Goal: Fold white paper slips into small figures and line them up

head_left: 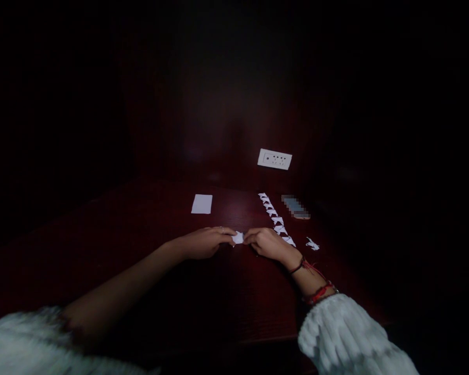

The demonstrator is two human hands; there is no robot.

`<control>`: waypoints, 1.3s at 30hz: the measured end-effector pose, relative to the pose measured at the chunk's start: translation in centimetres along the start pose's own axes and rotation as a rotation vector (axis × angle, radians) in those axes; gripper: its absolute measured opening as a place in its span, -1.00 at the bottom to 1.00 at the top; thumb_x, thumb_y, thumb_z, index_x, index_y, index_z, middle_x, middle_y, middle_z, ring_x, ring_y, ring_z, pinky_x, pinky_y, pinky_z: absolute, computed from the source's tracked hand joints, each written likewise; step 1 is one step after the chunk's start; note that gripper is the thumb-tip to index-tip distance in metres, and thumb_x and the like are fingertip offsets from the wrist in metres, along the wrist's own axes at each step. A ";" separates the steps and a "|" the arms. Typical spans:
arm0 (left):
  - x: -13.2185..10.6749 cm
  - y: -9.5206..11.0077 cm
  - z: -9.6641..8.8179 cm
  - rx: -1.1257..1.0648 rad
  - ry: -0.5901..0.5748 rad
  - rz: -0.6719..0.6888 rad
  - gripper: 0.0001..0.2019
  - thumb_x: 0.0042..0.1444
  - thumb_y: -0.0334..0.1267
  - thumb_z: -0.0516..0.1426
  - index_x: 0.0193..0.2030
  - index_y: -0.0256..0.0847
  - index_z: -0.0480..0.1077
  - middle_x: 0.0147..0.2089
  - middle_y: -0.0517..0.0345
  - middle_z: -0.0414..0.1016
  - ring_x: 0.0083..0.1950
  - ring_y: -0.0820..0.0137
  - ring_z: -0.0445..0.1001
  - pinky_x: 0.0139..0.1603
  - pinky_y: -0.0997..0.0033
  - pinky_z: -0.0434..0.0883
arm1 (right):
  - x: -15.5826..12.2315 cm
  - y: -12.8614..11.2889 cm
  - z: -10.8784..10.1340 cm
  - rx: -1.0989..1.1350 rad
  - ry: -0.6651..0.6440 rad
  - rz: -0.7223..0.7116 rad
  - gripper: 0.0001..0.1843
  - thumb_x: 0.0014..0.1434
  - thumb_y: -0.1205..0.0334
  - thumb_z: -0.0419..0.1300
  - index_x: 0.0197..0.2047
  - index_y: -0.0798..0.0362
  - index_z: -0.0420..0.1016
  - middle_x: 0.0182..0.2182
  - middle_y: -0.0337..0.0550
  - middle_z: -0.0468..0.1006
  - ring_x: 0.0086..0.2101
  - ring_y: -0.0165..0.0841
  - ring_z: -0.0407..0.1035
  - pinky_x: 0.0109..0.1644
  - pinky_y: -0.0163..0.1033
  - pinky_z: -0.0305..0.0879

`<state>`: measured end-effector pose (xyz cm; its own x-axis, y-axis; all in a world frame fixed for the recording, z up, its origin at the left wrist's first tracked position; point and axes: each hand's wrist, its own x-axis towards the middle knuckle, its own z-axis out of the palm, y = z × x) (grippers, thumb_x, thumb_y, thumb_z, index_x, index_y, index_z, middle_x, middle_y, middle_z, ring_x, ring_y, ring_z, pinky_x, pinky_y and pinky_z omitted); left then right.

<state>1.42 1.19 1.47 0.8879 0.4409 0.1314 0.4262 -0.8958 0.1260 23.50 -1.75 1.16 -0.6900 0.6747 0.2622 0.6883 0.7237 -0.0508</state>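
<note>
Between my two hands is a small piece of folded white paper (238, 238), low over the dark red table. My left hand (207, 242) pinches its left side between thumb and fingers. At its right side, the fingers of my right hand (269, 244) are closed on the paper's edge. Just beyond my right hand runs a row of small folded white paper pieces (272, 212), leading away toward the wall. The finer folds of the held piece are too small to make out.
A flat stack or sheet of white paper (201, 204) lies at the back left of the table (148, 219). On the right are a phone (296, 207) and some crumpled paper scraps (312, 244). A white socket panel (274, 159) is on the wall behind. The surroundings are very dark.
</note>
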 end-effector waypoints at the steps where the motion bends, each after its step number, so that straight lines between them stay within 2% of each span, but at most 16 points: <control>1: 0.0 0.1 0.0 0.005 0.008 0.004 -0.49 -0.15 -0.62 -0.11 -0.09 -0.04 0.23 0.12 0.28 0.07 0.09 0.40 0.09 0.03 0.37 0.09 | 0.0 0.0 0.0 0.010 0.006 0.004 -0.66 -0.02 0.51 -0.05 -0.25 0.02 0.43 -0.26 -0.20 0.42 -0.23 -0.45 0.29 -0.14 -0.38 0.14; 4: 0.0 0.3 0.0 -0.004 0.008 0.024 -0.52 -0.13 -0.60 -0.11 -0.09 -0.07 0.23 0.06 0.25 0.16 0.05 0.42 0.15 0.01 0.39 0.09 | -0.1 0.0 0.1 0.044 0.035 0.020 -0.65 -0.04 0.52 -0.05 -0.25 0.03 0.42 -0.28 -0.21 0.42 -0.26 -0.46 0.29 -0.13 -0.38 0.14; 9: 0.1 0.3 0.0 -0.024 0.010 0.026 -0.52 -0.14 -0.61 -0.10 -0.08 -0.09 0.20 0.02 0.22 0.20 0.01 0.42 0.19 -0.01 0.41 0.12 | -0.1 0.0 0.2 0.067 0.082 0.023 -0.56 -0.03 0.51 -0.06 -0.10 -0.02 0.33 -0.22 -0.21 0.36 -0.22 -0.46 0.25 -0.12 -0.36 0.14; 15: 0.2 0.6 -0.2 -0.018 0.004 0.015 -0.51 -0.14 -0.61 -0.11 -0.07 -0.09 0.20 -0.02 0.21 0.23 -0.03 0.42 0.23 -0.04 0.42 0.14 | 0.1 0.4 0.3 0.056 0.009 0.010 -0.64 -0.04 0.50 -0.04 -0.24 -0.02 0.43 -0.25 -0.22 0.36 -0.25 -0.47 0.26 -0.13 -0.36 0.14; 20: 0.1 0.5 -0.2 -0.014 -0.001 0.028 -0.45 -0.15 -0.62 -0.10 -0.02 -0.04 0.17 0.02 0.25 0.20 0.02 0.41 0.17 -0.02 0.42 0.12 | 0.0 0.1 -0.1 0.092 0.079 0.040 -0.68 -0.03 0.52 -0.05 -0.30 0.05 0.43 -0.28 -0.19 0.36 -0.27 -0.46 0.26 -0.15 -0.36 0.15; 24: 0.0 0.2 0.0 0.016 0.004 0.045 -0.41 -0.18 -0.64 -0.11 -0.02 0.02 0.18 0.07 0.28 0.15 0.03 0.40 0.16 -0.02 0.40 0.12 | 0.5 0.0 0.2 0.178 0.280 0.158 -0.63 0.02 0.49 -0.07 -0.10 0.07 0.29 -0.27 -0.13 0.35 -0.24 -0.44 0.23 -0.15 -0.32 0.15; 26: -0.1 0.2 0.0 0.043 0.011 0.050 -0.41 -0.17 -0.64 -0.11 -0.02 0.04 0.18 0.09 0.26 0.11 0.04 0.38 0.15 -0.02 0.37 0.12 | 0.8 0.1 0.7 0.222 0.325 0.227 -0.62 0.01 0.45 -0.04 -0.05 0.10 0.25 -0.26 -0.11 0.35 -0.24 -0.43 0.23 -0.13 -0.30 0.15; 32: -0.1 0.4 0.1 0.051 -0.003 0.064 -0.36 -0.18 -0.65 -0.10 0.02 0.06 0.14 0.07 0.24 0.12 0.00 0.38 0.18 -0.04 0.36 0.14 | 1.6 0.8 2.1 0.507 0.193 0.380 -0.55 -0.05 0.36 0.07 -0.02 0.13 0.22 -0.38 -0.20 0.43 -0.42 -0.49 0.27 -0.26 -0.34 0.20; 36: 0.0 0.4 0.2 0.042 0.000 0.075 -0.37 -0.19 -0.65 -0.10 0.01 0.06 0.15 0.07 0.24 0.11 0.00 0.37 0.17 -0.05 0.37 0.14 | 2.0 1.4 2.8 0.685 0.205 0.497 -0.52 -0.14 0.36 0.14 -0.06 0.18 0.26 -0.44 -0.20 0.44 -0.49 -0.52 0.23 -0.33 -0.38 0.21; 39: 0.1 0.4 0.2 0.036 0.005 0.083 -0.37 -0.18 -0.65 -0.11 0.01 0.06 0.14 0.08 0.26 0.10 0.02 0.38 0.15 -0.04 0.36 0.13 | 2.1 1.6 3.0 0.721 0.199 0.501 -0.59 -0.15 0.37 0.13 -0.14 0.19 0.34 -0.47 -0.21 0.42 -0.50 -0.53 0.23 -0.37 -0.39 0.20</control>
<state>1.70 0.84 1.31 0.9195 0.3654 0.1448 0.3573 -0.9306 0.0793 22.49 1.25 -1.23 -0.2490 0.9466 0.2048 0.5445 0.3117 -0.7787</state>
